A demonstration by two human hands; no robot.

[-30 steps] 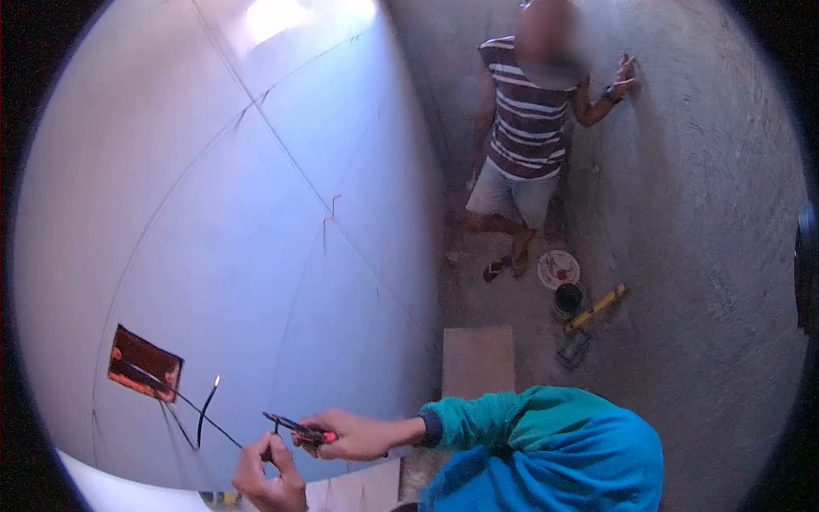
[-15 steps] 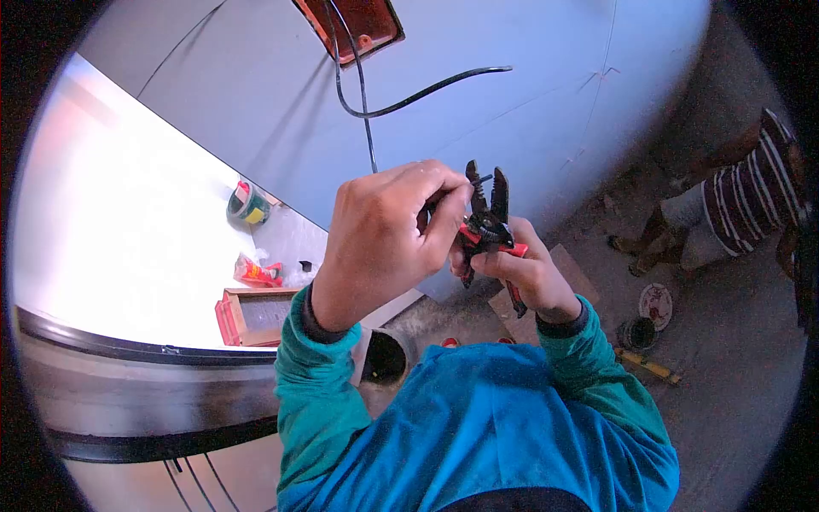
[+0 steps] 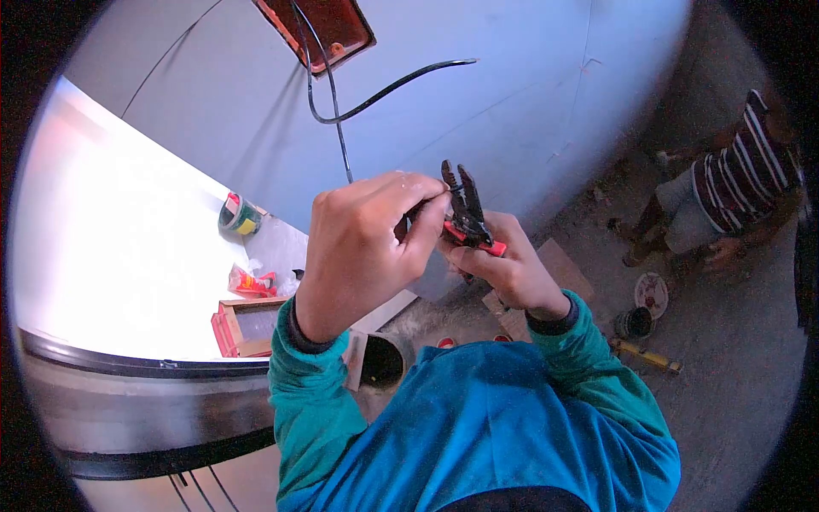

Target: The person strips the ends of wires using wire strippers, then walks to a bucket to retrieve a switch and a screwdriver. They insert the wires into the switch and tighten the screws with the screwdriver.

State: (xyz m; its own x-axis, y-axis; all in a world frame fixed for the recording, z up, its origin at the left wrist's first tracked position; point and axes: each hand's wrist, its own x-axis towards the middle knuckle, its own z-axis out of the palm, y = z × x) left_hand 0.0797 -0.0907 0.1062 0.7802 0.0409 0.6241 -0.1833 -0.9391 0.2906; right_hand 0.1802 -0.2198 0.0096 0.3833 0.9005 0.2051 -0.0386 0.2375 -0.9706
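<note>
My left hand [image 3: 367, 239] pinches a black cable [image 3: 344, 149], whose short end lies between the jaws of the wire strippers. Around the red handles of the wire strippers [image 3: 467, 213] my right hand [image 3: 512, 266] is closed; the dark toothed jaws point up and stand slightly apart. The cable runs up from my left hand toward a reddish recessed box [image 3: 341, 38] in the pale wall. Another black cable [image 3: 388, 90] curves out of that box, its end free in the air.
A person in a striped shirt [image 3: 742, 179] is at the right. On the floor are a dark bucket [image 3: 636, 322], a round lid [image 3: 651, 294] and a yellow level [image 3: 648, 356]. Left stand a green bucket [image 3: 241, 215], a red bag [image 3: 252, 282] and an open carton [image 3: 256, 328].
The stripper jaws have closed in from a wide opening, around the cable end. The view has shifted, so the wall box and cables appear further left. The other person's arm has moved.
</note>
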